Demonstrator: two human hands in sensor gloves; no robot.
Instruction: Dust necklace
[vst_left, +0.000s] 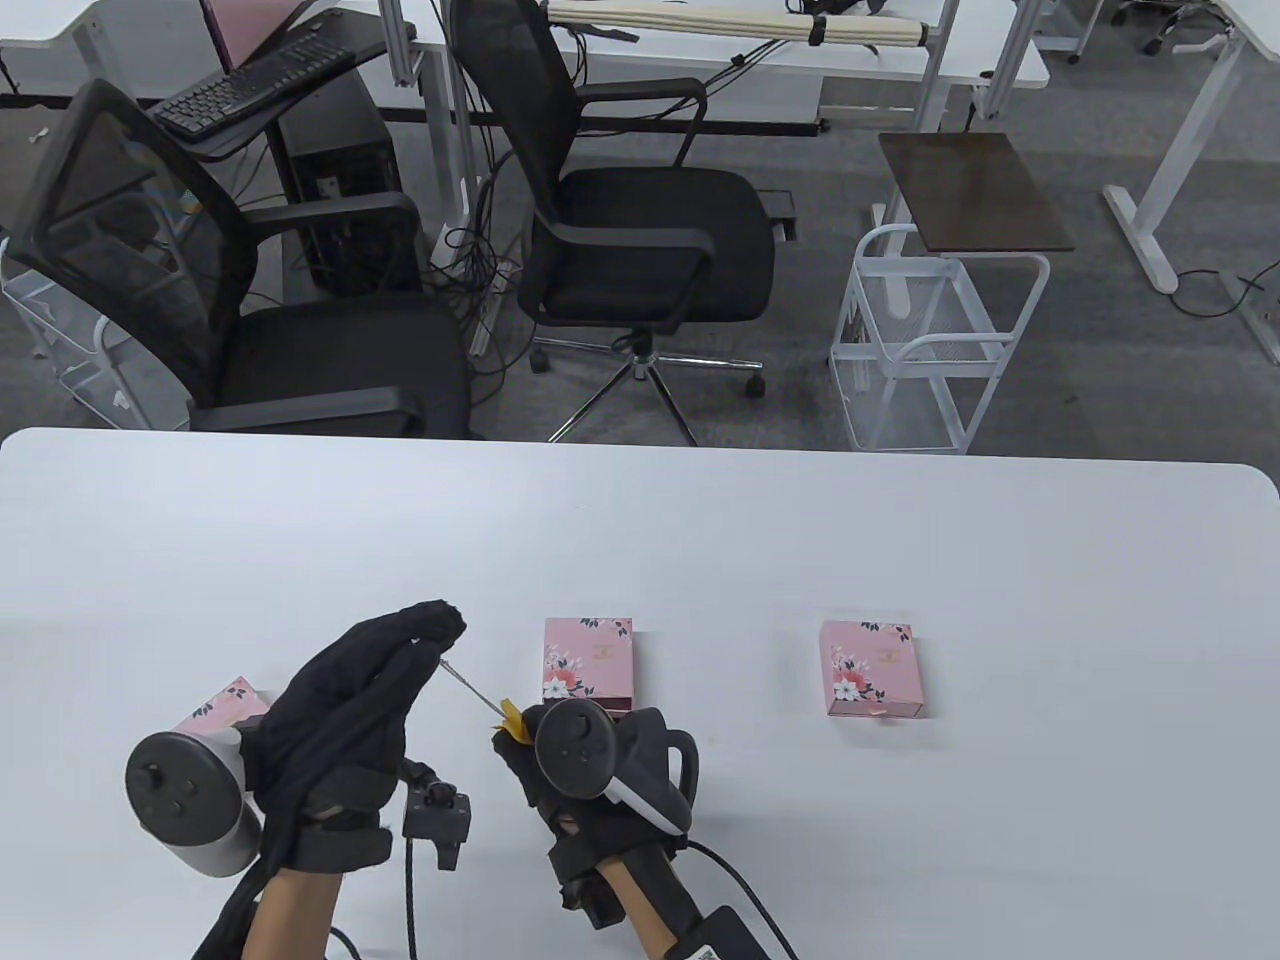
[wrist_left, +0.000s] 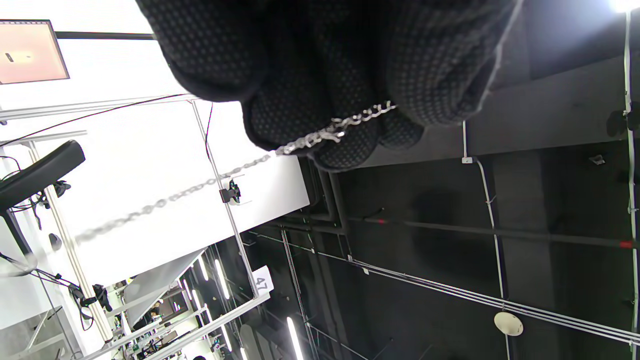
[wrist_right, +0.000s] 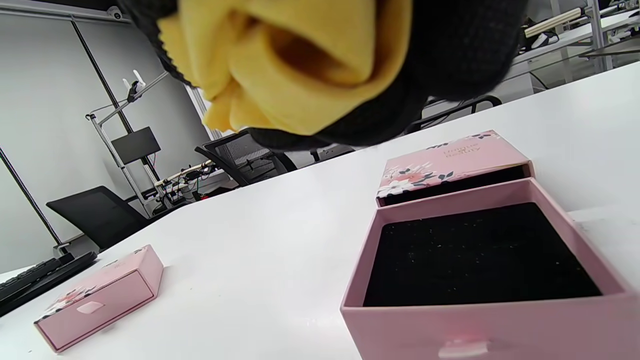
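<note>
My left hand (vst_left: 435, 630) is raised above the table and pinches one end of a thin silver necklace chain (vst_left: 470, 688). The chain runs taut, down and right, to a yellow cloth (vst_left: 515, 722) that my right hand (vst_left: 520, 735) grips. In the left wrist view the chain (wrist_left: 200, 187) leaves my gloved fingertips (wrist_left: 325, 135). In the right wrist view the bunched yellow cloth (wrist_right: 295, 60) sits in my fingers above an open pink drawer (wrist_right: 480, 310) lined with black foam. The chain is hidden inside the cloth.
The middle pink floral box sleeve (vst_left: 588, 665) stands just beyond my right hand. A closed pink box (vst_left: 868, 668) lies to the right. Another pink box (vst_left: 225, 708) lies partly behind my left hand and also shows in the right wrist view (wrist_right: 100, 295). Office chairs stand beyond the table's far edge.
</note>
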